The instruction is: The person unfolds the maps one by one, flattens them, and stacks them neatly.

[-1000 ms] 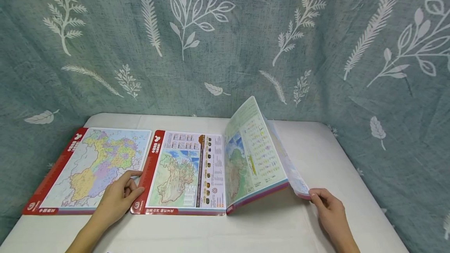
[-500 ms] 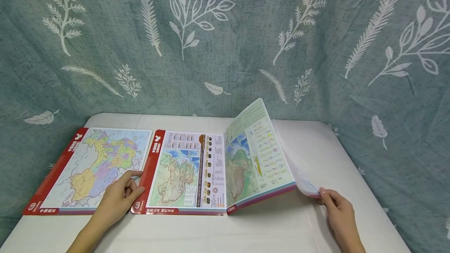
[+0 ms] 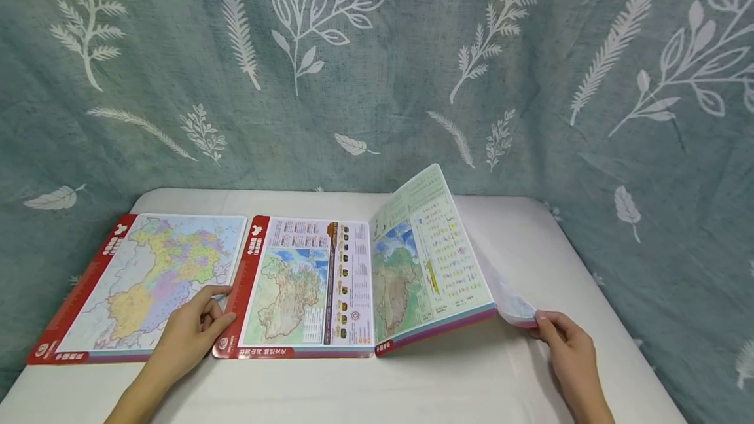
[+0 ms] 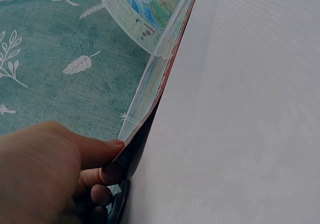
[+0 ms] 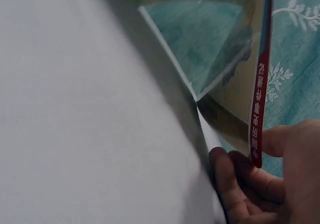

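A fold-out map with a red left border lies on the table in the head view, its left panel flat. To the right of that, another panel stands tilted up from the fold. My left hand pinches the flat panel's left edge between thumb and fingers; the left wrist view shows the thumb on top. With thumb and fingers, my right hand pinches the lower corner of the farthest panel. This panel is mostly hidden behind the tilted one. Its red title strip shows in the right wrist view.
A second map with colored regions and a red border lies flat at the left, partly under my left hand and forearm. The white-covered table extends in front. A green leaf-patterned curtain hangs behind it.
My right hand has moved right, drawing the far panel's corner along, and the tilted panel leans further right. My left hand keeps its grip. The head view has shifted slightly.
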Available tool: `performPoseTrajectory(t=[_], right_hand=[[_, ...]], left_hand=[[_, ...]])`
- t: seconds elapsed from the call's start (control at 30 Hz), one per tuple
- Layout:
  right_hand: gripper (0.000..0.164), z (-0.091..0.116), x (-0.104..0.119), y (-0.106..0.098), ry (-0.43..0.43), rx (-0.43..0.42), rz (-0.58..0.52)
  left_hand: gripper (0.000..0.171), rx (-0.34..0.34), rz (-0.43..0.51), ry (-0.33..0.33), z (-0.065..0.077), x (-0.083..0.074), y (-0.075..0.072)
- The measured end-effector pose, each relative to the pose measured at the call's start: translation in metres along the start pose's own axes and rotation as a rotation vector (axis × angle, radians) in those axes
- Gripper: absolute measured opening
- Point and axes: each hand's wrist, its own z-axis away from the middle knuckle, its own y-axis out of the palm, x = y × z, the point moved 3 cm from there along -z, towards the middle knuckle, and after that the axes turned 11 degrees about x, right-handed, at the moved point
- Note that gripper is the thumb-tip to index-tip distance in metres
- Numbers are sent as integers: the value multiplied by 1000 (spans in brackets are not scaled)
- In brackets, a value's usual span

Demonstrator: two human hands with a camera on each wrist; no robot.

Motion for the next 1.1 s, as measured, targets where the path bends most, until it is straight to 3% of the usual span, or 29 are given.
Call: performPoseTrajectory(t=[0.17,0.4,0.73,1.1], right_hand=[[48,-2,-4,-7,-53,44,-139],[47,-3,-8,-8,-21,65,-238],[40,-10,-13,-18,-2,-36,-335],[46,-10,-18,-23,25,-112,-403]], left_hand=[[41,-15,-4,18,-1,1,-2],[41,-25,-2,37,-4,1,-7],[40,-22,-1,7,0,4,-2],[41,-12,8,-8,-1,5,0]])
